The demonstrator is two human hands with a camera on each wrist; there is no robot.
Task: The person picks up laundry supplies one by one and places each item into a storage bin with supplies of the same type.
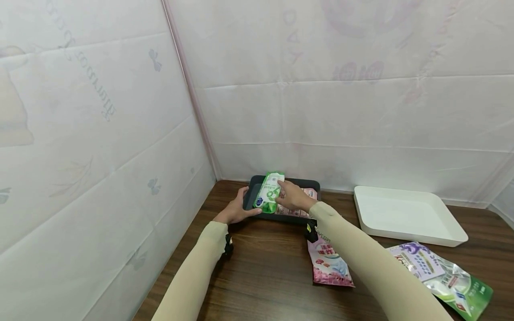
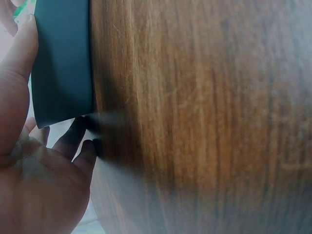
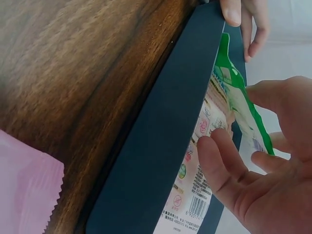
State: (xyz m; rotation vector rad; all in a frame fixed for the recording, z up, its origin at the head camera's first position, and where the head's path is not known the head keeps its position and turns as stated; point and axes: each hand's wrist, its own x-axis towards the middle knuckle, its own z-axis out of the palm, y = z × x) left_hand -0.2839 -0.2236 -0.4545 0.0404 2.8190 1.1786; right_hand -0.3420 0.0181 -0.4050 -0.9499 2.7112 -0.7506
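Note:
A dark grey tray (image 1: 307,182) sits at the back of the table. My left hand (image 1: 234,210) grips its left front corner, with the thumb along the front rim and the other fingers round the side. Over the tray's left half, a green-and-white packet (image 1: 268,191) lies tilted. My right hand (image 1: 293,197) pinches that packet by its right edge. Pink printed packs (image 3: 190,200) fill the right part of the tray, and the right hand's lower fingertips touch or hover at them; I cannot tell which.
In front of the tray, partly under the right forearm, lies a pink pouch (image 1: 330,265). A white tray (image 1: 405,211) stands to the right. Nearer me are a purple-labelled pack (image 1: 419,261) and a green-and-silver pouch (image 1: 466,290). White curtains (image 1: 341,111) enclose the back and left.

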